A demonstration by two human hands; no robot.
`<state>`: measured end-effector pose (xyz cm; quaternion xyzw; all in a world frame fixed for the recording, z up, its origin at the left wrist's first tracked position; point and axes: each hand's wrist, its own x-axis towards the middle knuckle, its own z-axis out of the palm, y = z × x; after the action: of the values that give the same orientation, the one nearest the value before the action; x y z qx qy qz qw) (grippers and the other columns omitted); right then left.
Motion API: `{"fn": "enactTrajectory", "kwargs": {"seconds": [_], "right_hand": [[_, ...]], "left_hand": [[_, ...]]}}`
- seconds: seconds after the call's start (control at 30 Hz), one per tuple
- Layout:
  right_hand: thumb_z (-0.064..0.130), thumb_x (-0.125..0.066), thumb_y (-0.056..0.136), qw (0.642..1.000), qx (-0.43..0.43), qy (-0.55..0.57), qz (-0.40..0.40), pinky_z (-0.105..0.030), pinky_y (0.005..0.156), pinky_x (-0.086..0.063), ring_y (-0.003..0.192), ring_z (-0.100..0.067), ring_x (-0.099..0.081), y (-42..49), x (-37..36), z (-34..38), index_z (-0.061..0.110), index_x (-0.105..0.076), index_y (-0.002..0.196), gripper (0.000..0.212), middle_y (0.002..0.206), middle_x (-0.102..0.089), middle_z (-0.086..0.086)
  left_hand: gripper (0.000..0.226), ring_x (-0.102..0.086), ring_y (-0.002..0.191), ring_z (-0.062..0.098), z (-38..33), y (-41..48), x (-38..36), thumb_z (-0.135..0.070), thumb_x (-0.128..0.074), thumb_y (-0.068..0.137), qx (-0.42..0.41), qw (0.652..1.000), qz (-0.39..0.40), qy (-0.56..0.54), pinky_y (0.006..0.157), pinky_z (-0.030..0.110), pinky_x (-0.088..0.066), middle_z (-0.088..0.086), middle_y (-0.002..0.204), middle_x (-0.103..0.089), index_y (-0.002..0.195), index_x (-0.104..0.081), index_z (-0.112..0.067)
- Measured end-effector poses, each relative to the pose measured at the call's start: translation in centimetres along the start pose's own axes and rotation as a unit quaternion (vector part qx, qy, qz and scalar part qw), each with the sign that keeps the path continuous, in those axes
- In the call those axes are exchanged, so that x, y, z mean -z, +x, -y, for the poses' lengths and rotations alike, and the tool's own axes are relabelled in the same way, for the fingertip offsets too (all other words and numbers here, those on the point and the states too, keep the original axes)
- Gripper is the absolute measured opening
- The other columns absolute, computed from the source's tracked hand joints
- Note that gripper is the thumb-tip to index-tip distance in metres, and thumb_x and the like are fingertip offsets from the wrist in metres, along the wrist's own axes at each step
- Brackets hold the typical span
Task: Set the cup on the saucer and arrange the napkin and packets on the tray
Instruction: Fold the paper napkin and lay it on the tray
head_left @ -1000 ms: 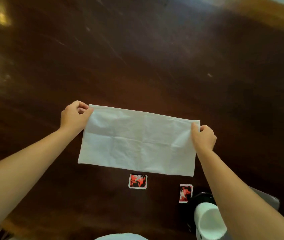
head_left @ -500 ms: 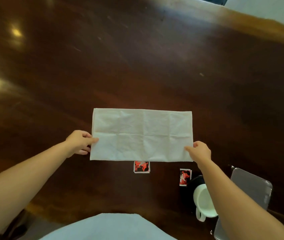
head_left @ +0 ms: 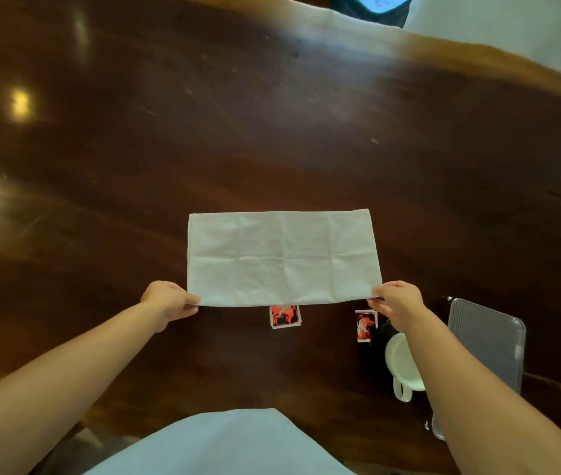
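Two hands (head_left: 169, 299) (head_left: 397, 301) pinching one napkin (head_left: 282, 258), two packets (head_left: 284, 316) (head_left: 366, 325), one cup (head_left: 402, 363), one tray (head_left: 488, 341)

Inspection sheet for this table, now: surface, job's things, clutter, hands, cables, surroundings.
Surface: dark glossy wooden table, light glare at its left.
Job's things: white napkin spread open, creased. Red-and-black middle packet is at the napkin's near edge, and right packet is beside the saucer. White cup appears to sit on the dark saucer. Grey tray is right of the cup, partly behind the right arm.
Clutter: nothing seen.
Hands: left hand and right hand each pinch a near corner of the napkin.
Cables: nothing seen.
Surroundings: pale floor beyond the table's far edge.
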<state>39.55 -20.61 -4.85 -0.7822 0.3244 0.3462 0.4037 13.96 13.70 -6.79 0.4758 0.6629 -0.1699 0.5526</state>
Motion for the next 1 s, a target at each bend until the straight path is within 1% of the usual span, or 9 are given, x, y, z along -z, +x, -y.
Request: {"fn": "enactTrajectory", "kwargs": {"seconds": [0.1, 0.27, 0.43, 0.53, 0.63, 0.7, 0.77, 0.9, 1.0], "right_hand": [[-0.008, -0.07, 0.084, 0.999, 0.002, 0.047, -0.009, -0.03, 0.064, -0.059, 0.078, -0.027, -0.071, -0.9, 0.0, -0.2, 0.006, -0.061, 0.094, 0.019, 0.095, -0.066, -0.017], [-0.01, -0.07, 0.083, 0.997, 0.0, 0.078, -0.014, -0.033, 0.071, -0.058, 0.077, -0.027, -0.069, -2.1, 0.2, -0.3, 0.003, -0.063, 0.099, 0.021, 0.095, -0.066, -0.019], [-0.006, -0.07, 0.085, 0.996, 0.037, 0.073, -0.045, -0.03, 0.069, -0.059, 0.08, -0.022, -0.07, -2.3, 0.6, 0.0, 0.009, -0.064, 0.096, 0.019, 0.1, -0.068, -0.014], [-0.001, -0.069, 0.087, 0.995, 0.05, 0.045, -0.08, -0.031, 0.068, -0.057, 0.086, -0.023, -0.068, -2.2, 0.3, 0.2, 0.01, -0.063, 0.108, 0.024, 0.11, -0.067, -0.015], [0.011, -0.068, 0.089, 0.984, 0.072, -0.065, -0.15, -0.036, 0.071, -0.049, 0.095, -0.024, -0.058, -2.2, -0.3, 0.2, 0.013, -0.052, 0.13, 0.045, 0.127, -0.057, -0.015], [0.014, -0.068, 0.087, 0.979, 0.093, -0.101, -0.152, -0.041, 0.084, -0.052, 0.106, -0.029, -0.058, -2.6, -1.2, 0.1, 0.012, -0.05, 0.132, 0.048, 0.129, -0.057, -0.016], [0.018, -0.068, 0.086, 0.977, 0.113, -0.134, -0.119, -0.046, 0.093, -0.051, 0.111, -0.032, -0.058, -3.4, -2.9, -0.6, 0.012, -0.053, 0.127, 0.045, 0.123, -0.06, -0.015], [0.029, -0.067, 0.085, 0.971, 0.141, -0.189, -0.037, -0.036, 0.076, -0.05, 0.089, -0.027, -0.06, -6.1, -7.2, -3.4, 0.015, -0.058, 0.11, 0.03, 0.106, -0.067, -0.012], [0.036, -0.067, 0.088, 0.956, 0.169, -0.238, -0.01, -0.031, 0.07, -0.044, 0.087, -0.022, -0.06, -7.9, -10.3, -5.6, 0.016, -0.058, 0.11, 0.03, 0.104, -0.067, -0.008]], "left_hand": [[0.017, -0.07, 0.085, 0.033, 0.1, -0.6, 0.1, 0.011, -0.078, 0.076, -0.001, 0.999, -0.011, -0.032, 0.062, 0.032, -0.06, 0.02, 0.099, -0.067, 0.087, -0.066, 0.005], [0.028, -0.068, 0.087, 0.028, 0.5, -1.6, 0.5, 0.008, -0.078, 0.077, 0.042, 0.998, 0.004, -0.055, 0.058, 0.032, -0.057, 0.017, 0.098, -0.063, 0.096, -0.06, -0.002], [0.028, -0.06, 0.096, 0.028, 1.5, -1.6, 1.0, 0.001, -0.083, 0.074, 0.028, 0.999, 0.005, 0.016, 0.055, 0.035, -0.054, 0.013, 0.102, -0.063, 0.094, -0.064, -0.006], [0.038, -0.064, 0.086, 0.025, 2.5, -1.7, 0.9, -0.017, -0.088, 0.073, -0.006, 0.989, 0.029, 0.142, 0.054, 0.034, -0.054, 0.012, 0.101, -0.064, 0.098, -0.06, -0.01], [0.051, -0.061, 0.072, 0.019, 2.6, -1.9, 0.8, -0.045, -0.087, 0.07, -0.099, 0.921, -0.026, 0.375, 0.054, 0.031, -0.049, 0.006, 0.088, -0.063, 0.089, -0.048, -0.018], [0.049, -0.058, 0.074, 0.017, 1.5, -2.0, 0.3, -0.045, -0.085, 0.07, -0.192, 0.883, -0.063, 0.424, 0.061, 0.035, -0.051, 0.002, 0.086, -0.061, 0.085, -0.047, -0.019], [0.038, -0.059, 0.082, 0.019, -0.2, -2.6, -0.6, -0.038, -0.083, 0.076, -0.271, 0.865, -0.04, 0.421, 0.07, 0.037, -0.053, -0.001, 0.091, -0.06, 0.089, -0.052, -0.02], [0.016, -0.06, 0.094, 0.022, -4.9, -3.4, -3.5, -0.03, -0.071, 0.088, -0.407, 0.777, 0.009, 0.481, 0.073, 0.033, -0.044, -0.003, 0.1, -0.056, 0.1, -0.062, -0.028], [0.016, -0.059, 0.1, 0.025, -8.5, -3.3, -5.7, -0.025, -0.065, 0.094, -0.474, 0.704, 0.015, 0.529, 0.077, 0.035, -0.046, 0.001, 0.108, -0.057, 0.109, -0.066, -0.026]]}}
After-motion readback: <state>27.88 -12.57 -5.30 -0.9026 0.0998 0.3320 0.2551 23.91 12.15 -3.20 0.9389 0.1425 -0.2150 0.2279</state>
